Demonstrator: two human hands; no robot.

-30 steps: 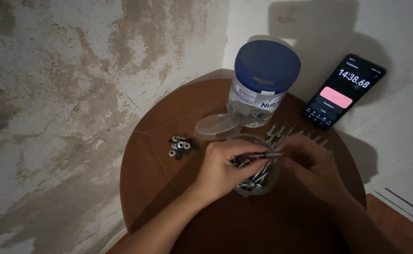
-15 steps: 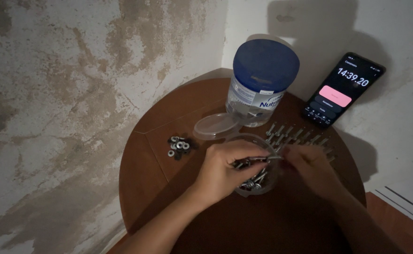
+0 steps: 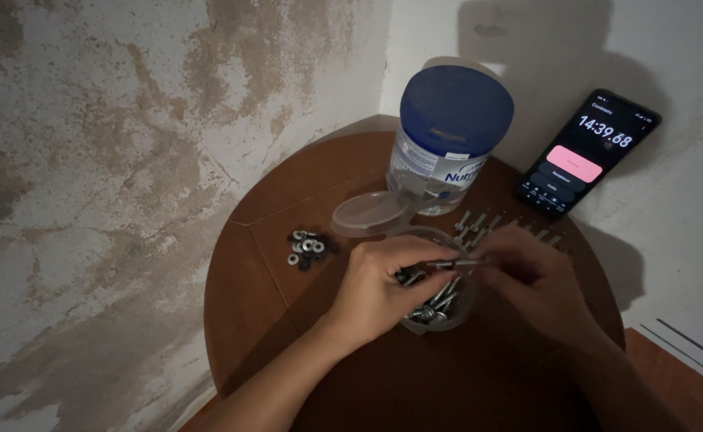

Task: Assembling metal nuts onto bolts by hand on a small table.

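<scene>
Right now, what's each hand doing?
Left hand: closed, pinching one end of a bolt above the clear cup.
Right hand: closed, fingers on the bolt's other end.

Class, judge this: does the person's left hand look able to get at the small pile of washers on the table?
Probably yes: the washers lie in the open just left of the left hand, nothing between, though it holds a bolt.

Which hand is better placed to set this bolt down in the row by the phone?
Probably the right hand: it grips the bolt at the end nearest the row of bolts just beyond it. The left hand lies farther off, over the clear cup.
</scene>
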